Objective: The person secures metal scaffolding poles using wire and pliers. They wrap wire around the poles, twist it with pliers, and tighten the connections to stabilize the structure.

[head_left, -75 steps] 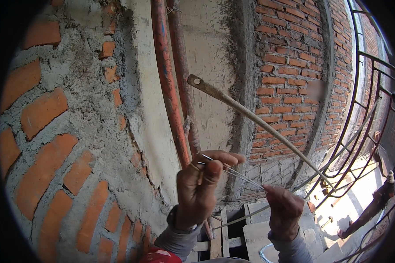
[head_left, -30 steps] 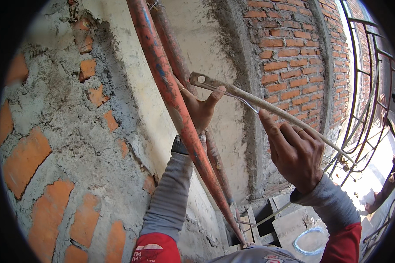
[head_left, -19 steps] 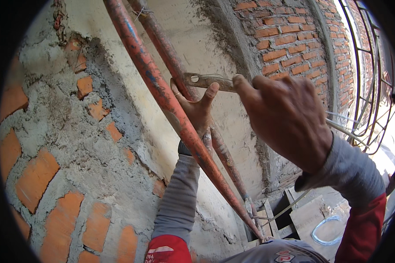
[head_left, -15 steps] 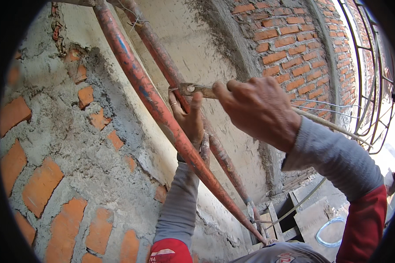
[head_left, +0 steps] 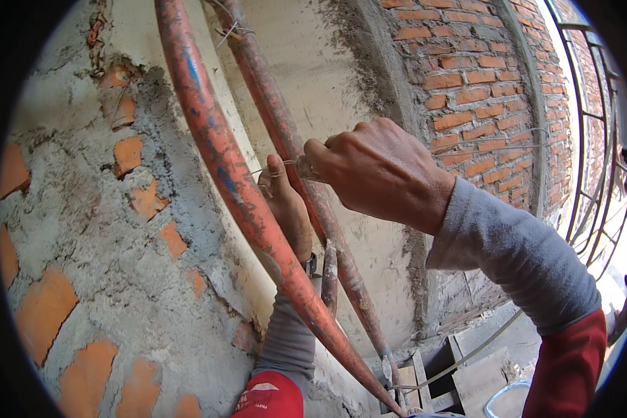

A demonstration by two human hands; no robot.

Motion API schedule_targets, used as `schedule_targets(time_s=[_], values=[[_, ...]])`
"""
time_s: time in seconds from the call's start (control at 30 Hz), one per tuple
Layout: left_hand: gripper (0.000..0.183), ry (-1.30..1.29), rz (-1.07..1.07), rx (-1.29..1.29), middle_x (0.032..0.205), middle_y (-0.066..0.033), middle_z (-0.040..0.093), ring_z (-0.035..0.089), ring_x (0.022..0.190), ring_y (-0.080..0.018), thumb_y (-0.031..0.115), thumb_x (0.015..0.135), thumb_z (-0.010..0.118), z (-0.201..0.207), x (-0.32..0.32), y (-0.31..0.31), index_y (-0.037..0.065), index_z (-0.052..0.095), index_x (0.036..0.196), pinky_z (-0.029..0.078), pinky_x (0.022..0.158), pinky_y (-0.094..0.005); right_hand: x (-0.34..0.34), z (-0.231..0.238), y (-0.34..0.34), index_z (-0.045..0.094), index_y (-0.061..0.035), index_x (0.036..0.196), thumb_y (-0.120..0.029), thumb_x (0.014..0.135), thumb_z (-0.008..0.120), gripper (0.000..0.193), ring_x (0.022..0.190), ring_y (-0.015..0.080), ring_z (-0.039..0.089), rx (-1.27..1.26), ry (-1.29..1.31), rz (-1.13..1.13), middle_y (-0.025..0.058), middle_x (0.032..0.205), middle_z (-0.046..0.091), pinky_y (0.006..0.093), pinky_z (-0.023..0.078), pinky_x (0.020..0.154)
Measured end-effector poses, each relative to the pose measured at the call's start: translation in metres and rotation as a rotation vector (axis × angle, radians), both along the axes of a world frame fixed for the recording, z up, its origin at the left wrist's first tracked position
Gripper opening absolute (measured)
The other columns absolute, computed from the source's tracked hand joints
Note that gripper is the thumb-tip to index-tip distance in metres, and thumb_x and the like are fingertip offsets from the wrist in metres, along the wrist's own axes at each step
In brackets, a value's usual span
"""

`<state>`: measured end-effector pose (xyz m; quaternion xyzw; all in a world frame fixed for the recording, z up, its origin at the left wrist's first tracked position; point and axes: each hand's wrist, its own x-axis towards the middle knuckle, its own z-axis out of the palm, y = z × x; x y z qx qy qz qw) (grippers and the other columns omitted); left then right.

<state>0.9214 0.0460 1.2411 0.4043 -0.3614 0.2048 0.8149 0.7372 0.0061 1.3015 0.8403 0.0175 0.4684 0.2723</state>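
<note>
Two rusty red steel pipes slant down across my view: a near pipe [head_left: 240, 188] and a far pipe [head_left: 279, 125]. Between them my left hand [head_left: 285, 209] reaches up behind the near pipe, thumb raised and fingers bent. A thin tie wire [head_left: 289, 163] runs from beside that thumb across the far pipe to my right hand [head_left: 386, 174]. The right hand is closed in a fist just right of the far pipe, around a tool with a small grey end [head_left: 304, 168] showing. The rest of the tool is hidden. Left fingertips are partly hidden.
Rough mortar with exposed bricks [head_left: 45, 313] covers the left wall. A brick wall [head_left: 467, 90] stands at right, beside a metal frame [head_left: 592, 139]. Loose wire ends [head_left: 494, 144] stick out past my right hand. Boards [head_left: 481, 383] and a wire coil [head_left: 505, 397] lie below.
My right hand has moved slightly left and turned; the tool's flat holed head and long handle no longer show. My left hand has shifted lower and left along the pipes. The view has shifted.
</note>
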Motion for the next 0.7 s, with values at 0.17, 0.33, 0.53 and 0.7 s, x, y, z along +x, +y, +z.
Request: schedule_targets(time_s=[0.17, 0.33, 0.53, 0.7], values=[[0.042, 0.021, -0.360, -0.226, 0.098, -0.0086, 0.068, 0.063, 0.090, -0.0169, 0.038, 0.104, 0.060, -0.008, 0.016, -0.010, -0.003, 0.069, 0.102, 0.052, 0.079, -0.0322, 0.002, 0.009, -0.001, 0.063, -0.0015, 0.079, -0.013, 0.086, 0.068, 0.014, 0.057, 0.0293, 0.068, 0.043, 0.049, 0.003, 0.0138, 0.061, 0.063, 0.0404, 0.053, 0.048], [0.043, 0.060, -0.674, -0.134, 0.099, -0.0061, 0.066, 0.059, 0.087, -0.0146, 0.041, 0.109, 0.047, -0.023, 0.045, -0.010, 0.002, 0.064, 0.102, 0.050, 0.079, -0.0316, -0.020, 0.015, -0.014, 0.069, -0.0061, 0.093, -0.028, 0.096, 0.067, 0.022, 0.063, 0.0259, 0.069, -0.001, 0.104, 0.016, 0.0097, 0.072, 0.070, 0.0413, 0.051, 0.054], [0.043, 0.169, -1.110, -0.054, 0.114, -0.0113, 0.066, 0.066, 0.103, -0.0249, 0.038, 0.112, 0.037, -0.024, 0.061, -0.030, 0.004, 0.056, 0.130, 0.055, 0.094, -0.0438, 0.001, 0.036, -0.098, 0.081, -0.0106, 0.092, -0.047, 0.091, 0.073, 0.037, 0.071, 0.0171, 0.071, 0.393, 0.206, 0.310, 0.0035, 0.083, 0.077, 0.0372, 0.052, 0.064], [0.044, -0.414, -0.542, 0.231, 0.104, -0.0087, 0.064, 0.063, 0.089, -0.0175, 0.043, 0.106, 0.050, -0.034, 0.092, -0.052, 0.002, 0.057, 0.121, 0.054, 0.077, -0.0348, 0.056, 0.033, -0.147, 0.080, -0.0089, 0.084, -0.060, 0.088, 0.072, 0.052, 0.069, 0.0143, 0.067, 0.538, 0.294, 0.565, 0.0049, 0.075, 0.074, 0.0359, 0.049, 0.061]])
